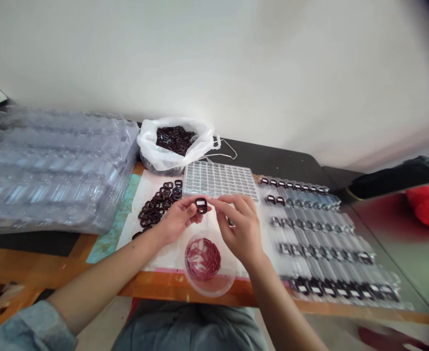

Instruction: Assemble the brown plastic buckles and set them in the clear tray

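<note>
Dark brown, the small frame (201, 206) is pinched in my left hand (179, 222), just by the fingertips of my right hand (240, 226), whose own hold I cannot tell, above the surface (156, 286) carrying a bowl (228, 274) of reddish sticks (211, 258).

Clear tray stack (53, 168) partly beyond left edge

The wall (214, 63) is softly lit; the right edge seems blurred.

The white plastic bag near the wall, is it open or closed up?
Open. The mouth of the white plastic bag is spread wide, and a heap of dark pieces shows inside.
</note>
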A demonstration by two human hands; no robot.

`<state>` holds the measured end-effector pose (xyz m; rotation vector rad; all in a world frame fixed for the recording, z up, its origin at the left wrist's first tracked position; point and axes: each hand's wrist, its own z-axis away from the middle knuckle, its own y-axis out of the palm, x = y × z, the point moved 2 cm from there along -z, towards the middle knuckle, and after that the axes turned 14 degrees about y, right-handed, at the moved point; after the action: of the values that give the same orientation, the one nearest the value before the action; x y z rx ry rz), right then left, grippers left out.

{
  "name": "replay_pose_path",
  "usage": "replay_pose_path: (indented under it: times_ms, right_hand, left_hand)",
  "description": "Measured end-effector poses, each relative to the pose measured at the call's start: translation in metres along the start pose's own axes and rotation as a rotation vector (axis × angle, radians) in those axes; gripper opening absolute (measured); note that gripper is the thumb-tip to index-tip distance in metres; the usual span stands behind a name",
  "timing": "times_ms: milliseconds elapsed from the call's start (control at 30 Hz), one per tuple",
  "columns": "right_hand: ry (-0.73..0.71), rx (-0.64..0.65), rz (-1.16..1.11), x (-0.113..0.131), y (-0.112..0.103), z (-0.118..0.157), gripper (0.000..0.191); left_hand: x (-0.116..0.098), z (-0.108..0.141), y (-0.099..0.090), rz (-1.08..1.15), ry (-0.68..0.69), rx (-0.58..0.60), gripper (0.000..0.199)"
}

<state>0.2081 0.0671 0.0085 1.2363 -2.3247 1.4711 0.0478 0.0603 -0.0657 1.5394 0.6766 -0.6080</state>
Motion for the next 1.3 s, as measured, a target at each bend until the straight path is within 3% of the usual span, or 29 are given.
replay_pose_path:
  times_ms: [200, 500, 700, 833, 967, 1100, 1200, 1300]
  right_hand:
    - [-0.041, 0.012, -0.005, 0.001, 0.000, 0.001, 0.043]
    - [-0.109, -0.104, 0.059, 0.007, -0.001, 0.006, 0.006]
    - [-0.219, -0.043, 0.193, 0.005, -0.007, 0.004, 0.011]
    - [-0.256, -0.018, 0.219, -0.003, -0.024, 0.005, 0.011]
    - [-0.192, -0.125, 0.295, -0.049, -0.061, 0.004, 0.010]
    - [-0.024, -0.196, 0.446, -0.135, -0.107, 0.007, 0.012]
    - [0.076, -0.154, 0.531, -0.195, -0.128, 0.015, 0.013]
    - [0.141, -0.080, 0.588, -0.232, -0.132, 0.023, 0.015]
  left_hand:
    - [-0.001, -0.001, -0.001, -0.013, 0.004, 0.006, 0.056]
    - [-0.003, -0.001, 0.003, -0.025, -0.014, -0.062, 0.055]
    - [-0.002, 0.000, 0.003, -0.100, -0.061, -0.085, 0.056]
    - [-0.001, 0.003, 0.005, -0.143, -0.084, -0.049, 0.063]
    - [-0.005, 0.000, 0.006, -0.157, -0.053, -0.093, 0.058]
    - [-0.009, -0.002, 0.006, -0.221, -0.060, -0.213, 0.050]
    - [-0.011, 0.000, 0.010, -0.266, -0.079, -0.234, 0.050]
    - [-0.013, 0.000, 0.011, -0.314, -0.060, -0.218, 0.047]
